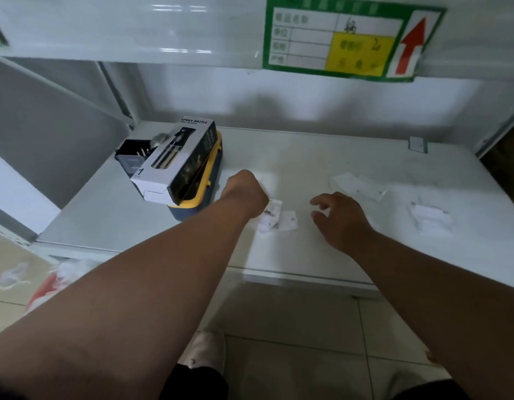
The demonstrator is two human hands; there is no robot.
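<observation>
My left hand (245,193) reaches over the white shelf (322,157) with its fingers curled under, out of sight. Small clear packets with white cards (274,217) stick out from beneath it, and it seems to grip them. My right hand (341,219) hovers just above the shelf to the right, fingers spread and relaxed, holding nothing. More clear packets lie on the shelf: one (356,184) beyond my right hand and another (430,217) further right.
A white spray bottle box (175,160) lies on a yellow and navy container (202,186) at the shelf's left, with a black holder (131,154) behind it. A green label (351,39) hangs on the shelf above. Plastic scraps (48,280) litter the tiled floor.
</observation>
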